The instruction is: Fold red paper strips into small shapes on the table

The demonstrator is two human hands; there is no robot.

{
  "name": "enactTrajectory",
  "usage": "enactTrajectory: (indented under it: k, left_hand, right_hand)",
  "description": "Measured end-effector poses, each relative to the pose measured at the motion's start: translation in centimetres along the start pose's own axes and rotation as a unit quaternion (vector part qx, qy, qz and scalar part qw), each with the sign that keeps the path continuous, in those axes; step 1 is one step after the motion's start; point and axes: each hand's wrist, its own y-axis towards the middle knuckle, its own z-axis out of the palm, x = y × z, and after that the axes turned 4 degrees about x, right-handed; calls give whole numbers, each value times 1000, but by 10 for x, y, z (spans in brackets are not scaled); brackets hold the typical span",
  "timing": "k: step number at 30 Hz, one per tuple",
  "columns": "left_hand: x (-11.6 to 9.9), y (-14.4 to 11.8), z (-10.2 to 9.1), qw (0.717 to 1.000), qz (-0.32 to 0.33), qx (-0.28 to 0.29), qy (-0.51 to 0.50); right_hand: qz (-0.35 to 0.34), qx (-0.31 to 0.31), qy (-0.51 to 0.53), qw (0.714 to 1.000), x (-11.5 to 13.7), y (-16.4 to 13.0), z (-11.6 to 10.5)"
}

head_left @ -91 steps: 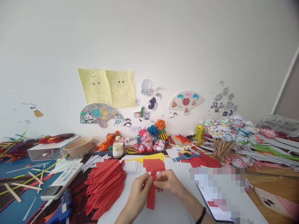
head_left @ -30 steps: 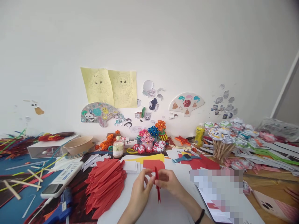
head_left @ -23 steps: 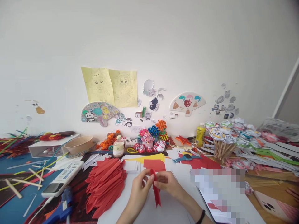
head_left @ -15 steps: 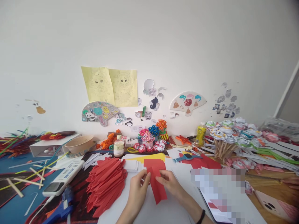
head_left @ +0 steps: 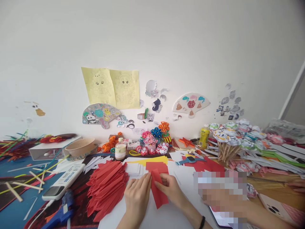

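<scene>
A strip of red paper (head_left: 159,192) with a lengthwise fold is held upright between both hands, over white sheets. My left hand (head_left: 138,192) pinches its upper left edge, fingers curled together. My right hand (head_left: 168,187) grips the right edge, with the thumb across the front of the strip. Just behind lies a stack of red paper pieces (head_left: 156,166). To the left of my left hand is a large pile of folded red paper strips (head_left: 107,189). Small white paper pieces (head_left: 133,169) lie behind the left hand.
Another person's arm (head_left: 259,211) reaches in from the right, over a partly blurred phone or tablet. A blue glue gun (head_left: 62,211) and a white power strip (head_left: 64,181) lie left. A bottle (head_left: 120,150), paper flowers (head_left: 154,140) and a blue watch (head_left: 190,160) stand or lie behind.
My left hand has turned over the strip's upper edge, its fingers now closer together. The strip looks narrower and more folded. Another person's arm has come in from the right.
</scene>
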Motion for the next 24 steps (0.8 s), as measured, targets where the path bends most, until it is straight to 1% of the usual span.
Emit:
enactTrajectory:
  k: [2,3,5,6,8,10,11,14,16,17,19,24]
  left_hand:
    - [-1,3,-2,1000,14,15,-15]
    - [-1,4,-3,999,0,26,-40]
    - [-2,8,-4,987,-71,61,-132]
    - [-1,10,-4,971,-120,80,-193]
    - [2,14,-4,917,-220,111,-313]
    - [7,17,-2,859,-304,125,-393]
    - [9,18,-1,836,-337,129,-415]
    - [12,18,4,783,-401,141,-454]
    - [11,16,6,757,-420,153,-476]
    - [10,15,8,748,-424,158,-485]
    - [7,14,10,742,-423,165,-494]
    - [6,11,13,748,-422,161,-487]
  right_hand:
    - [0,-8,-14,1000,-2,0,-1]
    - [1,-15,-26,1000,-3,0,-1]
    - [5,-26,-50,998,-5,1,-2]
    - [7,-29,-61,998,-5,1,-3]
    - [10,-31,-73,997,-4,1,-3]
    - [6,-30,-81,996,-1,0,-3]
    - [1,-31,-86,996,1,0,-3]
    - [-16,-38,-114,993,5,-1,-4]
    - [-22,-38,-125,991,6,-1,-4]
    - [-24,-35,-126,991,6,-1,-5]
    - [-26,-33,-133,990,6,-1,-5]
    - [-24,-38,-142,989,6,-3,-4]
